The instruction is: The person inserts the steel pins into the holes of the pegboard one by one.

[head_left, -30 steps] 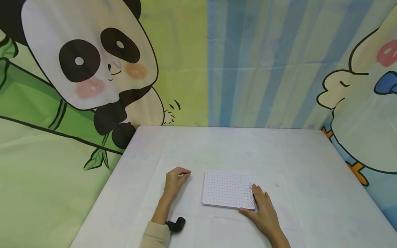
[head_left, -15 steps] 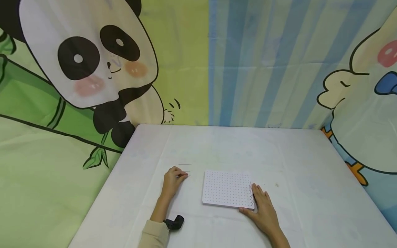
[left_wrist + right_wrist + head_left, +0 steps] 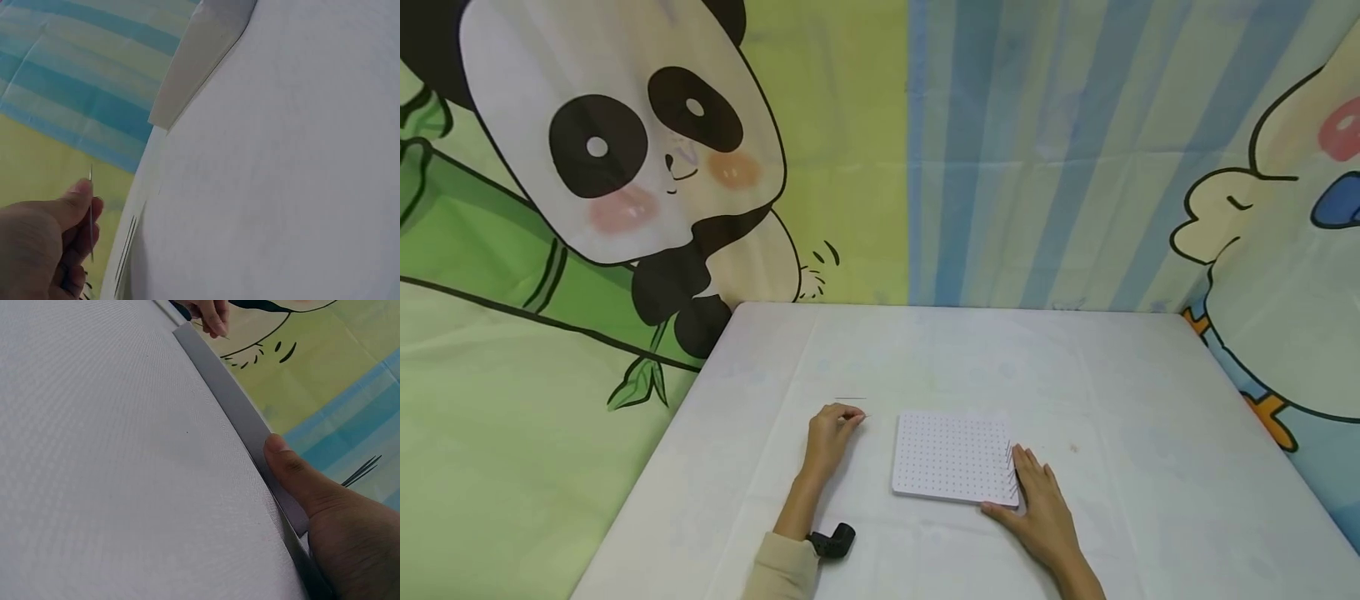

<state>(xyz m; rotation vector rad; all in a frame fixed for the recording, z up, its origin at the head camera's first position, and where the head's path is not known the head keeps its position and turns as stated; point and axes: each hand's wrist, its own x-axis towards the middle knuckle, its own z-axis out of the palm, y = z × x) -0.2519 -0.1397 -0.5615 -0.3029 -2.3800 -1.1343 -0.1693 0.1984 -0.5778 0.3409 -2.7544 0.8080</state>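
My left hand (image 3: 831, 435) pinches a thin metal needle (image 3: 92, 242) between thumb and fingers, its tip sticking out past the thumb. The hand is a little above the table, left of a white pegboard (image 3: 951, 457) with a grid of small holes. Loose needles (image 3: 127, 253) lie on the table close by this hand. Along the board's right edge several slanting needles (image 3: 1012, 468) stand up. My right hand (image 3: 1039, 512) rests against that edge with straight fingers, its thumb (image 3: 290, 465) pressed to the board's front side.
The table (image 3: 1120, 375) wears a white cloth. Behind it hangs a printed curtain (image 3: 835, 167) with a panda and stripes. A black camera mount (image 3: 833, 542) sits on the left wrist.
The left hand drew back slightly left, then moved forward and right, and a needle now shows in its fingertips. The right hand and the board have kept their places.
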